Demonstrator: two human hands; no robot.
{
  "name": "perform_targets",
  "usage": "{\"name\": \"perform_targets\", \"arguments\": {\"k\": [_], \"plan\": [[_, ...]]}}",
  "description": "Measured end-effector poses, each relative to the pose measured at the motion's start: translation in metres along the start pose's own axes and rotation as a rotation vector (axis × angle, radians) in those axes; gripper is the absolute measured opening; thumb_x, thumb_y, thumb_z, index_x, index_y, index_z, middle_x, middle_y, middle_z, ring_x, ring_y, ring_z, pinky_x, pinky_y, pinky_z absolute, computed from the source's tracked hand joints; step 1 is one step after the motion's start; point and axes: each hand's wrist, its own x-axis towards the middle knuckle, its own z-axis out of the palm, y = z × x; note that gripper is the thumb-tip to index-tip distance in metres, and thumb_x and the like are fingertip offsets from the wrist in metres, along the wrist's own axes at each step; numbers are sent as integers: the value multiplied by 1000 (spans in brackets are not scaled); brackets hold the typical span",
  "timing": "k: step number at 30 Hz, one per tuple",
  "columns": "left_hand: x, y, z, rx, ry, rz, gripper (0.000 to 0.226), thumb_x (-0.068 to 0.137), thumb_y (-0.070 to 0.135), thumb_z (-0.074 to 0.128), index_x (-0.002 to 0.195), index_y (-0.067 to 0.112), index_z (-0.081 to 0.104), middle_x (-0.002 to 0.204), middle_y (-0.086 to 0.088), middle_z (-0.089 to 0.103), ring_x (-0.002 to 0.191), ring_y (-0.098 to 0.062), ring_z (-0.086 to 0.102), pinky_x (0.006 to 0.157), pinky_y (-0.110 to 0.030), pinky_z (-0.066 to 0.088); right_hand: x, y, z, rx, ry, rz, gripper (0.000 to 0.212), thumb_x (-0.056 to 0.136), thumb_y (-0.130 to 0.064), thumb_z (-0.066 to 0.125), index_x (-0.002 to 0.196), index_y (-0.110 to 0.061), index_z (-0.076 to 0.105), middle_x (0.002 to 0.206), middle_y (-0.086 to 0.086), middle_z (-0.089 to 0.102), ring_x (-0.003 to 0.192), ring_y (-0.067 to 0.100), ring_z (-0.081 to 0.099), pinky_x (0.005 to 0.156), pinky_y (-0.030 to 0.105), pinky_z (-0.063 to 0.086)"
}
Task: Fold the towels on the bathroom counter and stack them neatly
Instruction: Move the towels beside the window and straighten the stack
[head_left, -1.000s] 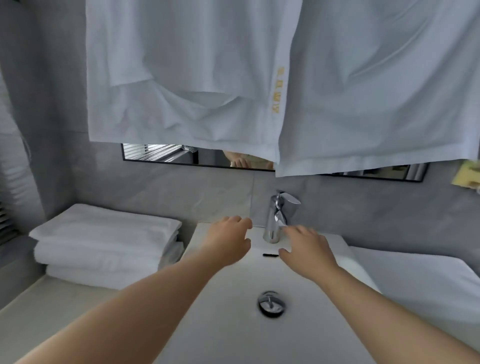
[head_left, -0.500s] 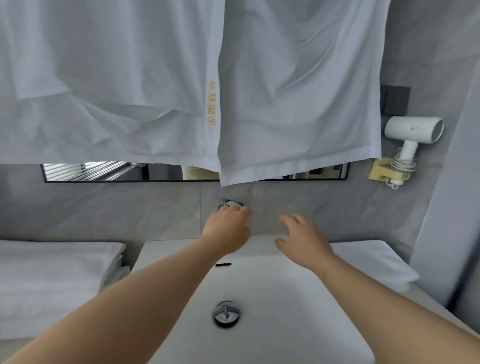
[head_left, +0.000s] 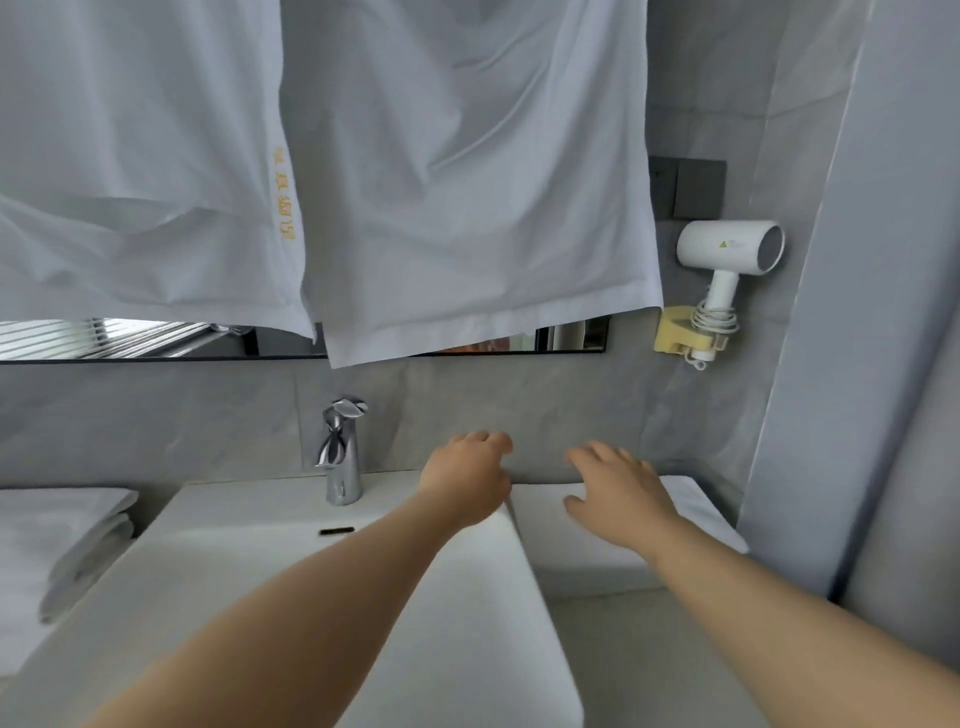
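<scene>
Head view: a stack of folded towels (head_left: 57, 540) sits on the table (head_left: 649, 654) left of the sink (head_left: 311, 571), seemingly finished. The left hand (head_left: 465, 480) and right hand (head_left: 618, 493), empty with loose fingers, reach over the flat white towel (head_left: 696, 514) on the right, probably the next one to handle.

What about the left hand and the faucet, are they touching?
Apart. The head view shows the left hand well to the right of the faucet, with a stretch of bare sink rim visible between them.
</scene>
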Motion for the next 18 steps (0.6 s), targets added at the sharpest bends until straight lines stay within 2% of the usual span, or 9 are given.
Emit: {"name": "perform_targets", "arguments": {"k": [5,10,18], "plan": [[14,58,47,-31,-58,-117,34,93,24,45,127,20,46,124,-3,54,111,-24,49,89,-33,42,-6,79,13,35,-42,28,47,91,-35,48,135,-21,38,138,1,41,128,25,37,100,34,31],[25,91,77,-5,-76,-167,40,93,23,45,133,20,42,134,-3,47,119,-23,46,94,-32,39,-7,134,35,51,-137,13,52,92,-34,46,141,-23,33,143,-2,37,129,23,36,100,34,31],[57,106,108,7,-114,-262,42,93,24,46,134,21,41,136,-1,46,123,-22,43,96,-31,39,6,194,61,78,-186,34,50,92,-35,45,140,-23,33,142,-2,37,126,22,38,98,32,34]]}}
